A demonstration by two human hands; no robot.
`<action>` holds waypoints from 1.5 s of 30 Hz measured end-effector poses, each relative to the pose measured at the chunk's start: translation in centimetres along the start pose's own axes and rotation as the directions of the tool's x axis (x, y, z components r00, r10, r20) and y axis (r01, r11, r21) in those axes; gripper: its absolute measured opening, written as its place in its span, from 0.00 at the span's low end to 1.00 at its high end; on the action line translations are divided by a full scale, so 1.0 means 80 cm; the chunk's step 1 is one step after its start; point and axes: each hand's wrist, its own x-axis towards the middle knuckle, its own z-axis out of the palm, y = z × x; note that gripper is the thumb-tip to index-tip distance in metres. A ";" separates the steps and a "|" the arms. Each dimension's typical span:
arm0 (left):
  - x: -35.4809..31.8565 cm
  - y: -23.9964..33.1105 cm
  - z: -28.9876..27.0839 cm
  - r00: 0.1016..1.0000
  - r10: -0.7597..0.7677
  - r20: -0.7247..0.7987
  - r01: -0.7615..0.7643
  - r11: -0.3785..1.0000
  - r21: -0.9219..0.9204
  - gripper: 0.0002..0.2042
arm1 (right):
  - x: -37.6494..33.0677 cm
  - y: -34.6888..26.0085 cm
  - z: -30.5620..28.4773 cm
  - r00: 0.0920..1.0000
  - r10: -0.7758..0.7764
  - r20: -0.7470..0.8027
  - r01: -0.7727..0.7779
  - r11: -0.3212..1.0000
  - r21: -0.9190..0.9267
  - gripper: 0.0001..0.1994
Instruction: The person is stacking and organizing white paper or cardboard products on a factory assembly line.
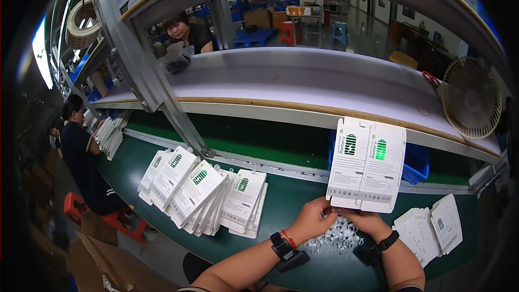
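The flat carton blank (367,165) stands upright above both hands, pinched only along its bottom edge, so the likeliest slip is that it tips forward or bends at a crease; the grip is low and the sheet is tall. The left hand (312,219) curls its fingers onto the lower left corner, and the right hand (369,220) closes on the lower right flap, both grasping the same blank. Under the hands lies a scatter of small clear plastic pieces (336,237) on the green tabletop (286,205); a dropped blank or a sweeping wrist would probably push them about. A fanned stack of similar blanks (203,196) lies well to the left of the left hand, and a smaller stack (432,228) sits near the right wrist, close enough that an elbow could nudge it.

The blank is white card, two panels side by side, each with a green battery picture and small print, with short tabs at the top and bottom.
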 end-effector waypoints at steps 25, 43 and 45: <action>0.002 0.002 -0.001 1.000 -0.002 -0.021 0.002 1.000 -0.028 0.09 | 0.000 0.007 0.001 0.997 -0.034 -0.070 0.045 0.986 0.159 0.15; 0.002 0.003 0.001 0.998 -0.039 -0.039 0.037 0.997 -0.069 0.09 | 0.000 0.004 0.003 0.994 -0.005 -0.112 0.029 0.976 0.217 0.18; 0.003 -0.005 0.000 0.999 -0.014 -0.038 0.013 1.000 -0.014 0.09 | 0.003 0.002 0.004 0.995 -0.002 -0.101 0.026 0.973 0.230 0.18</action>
